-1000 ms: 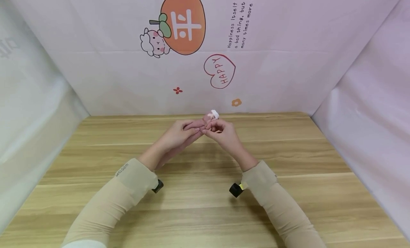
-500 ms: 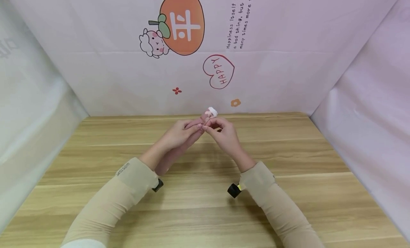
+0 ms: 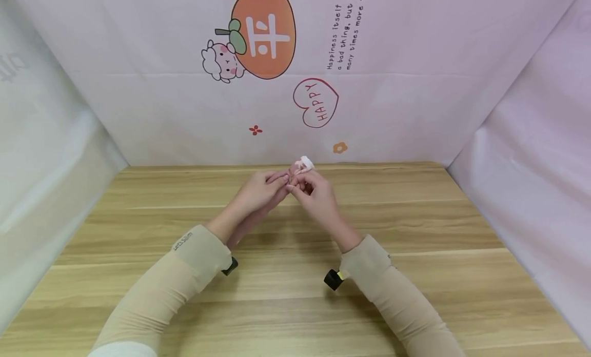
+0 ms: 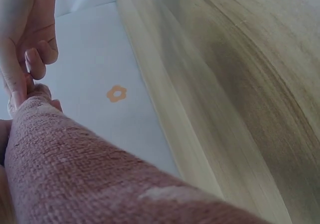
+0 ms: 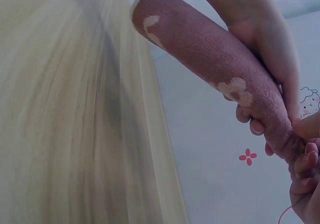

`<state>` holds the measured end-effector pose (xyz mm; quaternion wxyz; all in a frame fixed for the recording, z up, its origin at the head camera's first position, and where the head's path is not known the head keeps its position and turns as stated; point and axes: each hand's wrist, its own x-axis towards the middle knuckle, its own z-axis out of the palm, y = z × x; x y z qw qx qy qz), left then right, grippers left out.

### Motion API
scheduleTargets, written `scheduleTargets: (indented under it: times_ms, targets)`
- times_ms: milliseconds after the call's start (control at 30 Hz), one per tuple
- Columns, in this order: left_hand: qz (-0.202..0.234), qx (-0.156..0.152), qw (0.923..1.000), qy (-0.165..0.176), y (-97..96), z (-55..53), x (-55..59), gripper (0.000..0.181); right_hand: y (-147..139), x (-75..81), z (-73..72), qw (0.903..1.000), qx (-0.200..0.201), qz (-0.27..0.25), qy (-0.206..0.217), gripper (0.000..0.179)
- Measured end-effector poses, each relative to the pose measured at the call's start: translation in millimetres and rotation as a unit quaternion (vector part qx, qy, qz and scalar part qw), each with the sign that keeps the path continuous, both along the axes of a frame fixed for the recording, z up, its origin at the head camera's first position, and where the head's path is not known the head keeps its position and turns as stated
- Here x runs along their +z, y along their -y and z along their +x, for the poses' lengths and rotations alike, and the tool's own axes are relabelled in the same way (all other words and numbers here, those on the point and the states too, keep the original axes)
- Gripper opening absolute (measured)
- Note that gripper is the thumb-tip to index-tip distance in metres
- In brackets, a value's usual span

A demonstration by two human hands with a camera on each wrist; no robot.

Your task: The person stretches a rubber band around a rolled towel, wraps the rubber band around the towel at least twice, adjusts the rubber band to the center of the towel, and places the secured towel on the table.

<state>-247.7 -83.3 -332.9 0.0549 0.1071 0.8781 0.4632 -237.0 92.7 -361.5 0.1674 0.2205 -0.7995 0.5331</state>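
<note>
Pink rolled cloth; left hand: gripping it; right hand: fingers pinching its gathered end

One rolled cloth, two hands, two sleeves, two black cameras, two printed flowers and one printed heart are seen.

The head view looked forward and down over the tabletop; left and right wrist views, much nearer, shared the cloth, lower left and upper right respectively.
</note>
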Motion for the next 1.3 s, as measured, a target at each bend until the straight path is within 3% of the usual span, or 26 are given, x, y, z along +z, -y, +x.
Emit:
scheduleTargets:
  times_ms: [233, 400, 1067, 1300]
  targets:
    - [-0.012, 0.012, 0.9998, -0.013, -0.8, 0.3, 0.4, 0.041, 5, -3.6, 5.5, 0.9986, 0.0, 0.021, -0.05, 0.008]
    - [-0.011, 0.013, 0.9997, -0.016, 0.1, -0.6, 1.1, 0.041, 4, -5.9, 4.1, 0.9977, -0.004, 0.008, -0.068, 0.007]
    - [0.01, 0.0, 0.9996, -0.025, 0.4, 0.6, 2.7, 0.038, -5, -1.4, 3.6, 0.9976, -0.02, -0.058, -0.033, 0.009]
    - [0.018, -0.018, 0.9992, -0.032, 0.6, -0.4, -0.2, 0.036, -9, -0.9, 2.6, 0.9979, 0.026, -0.059, 0.0, 0.006]
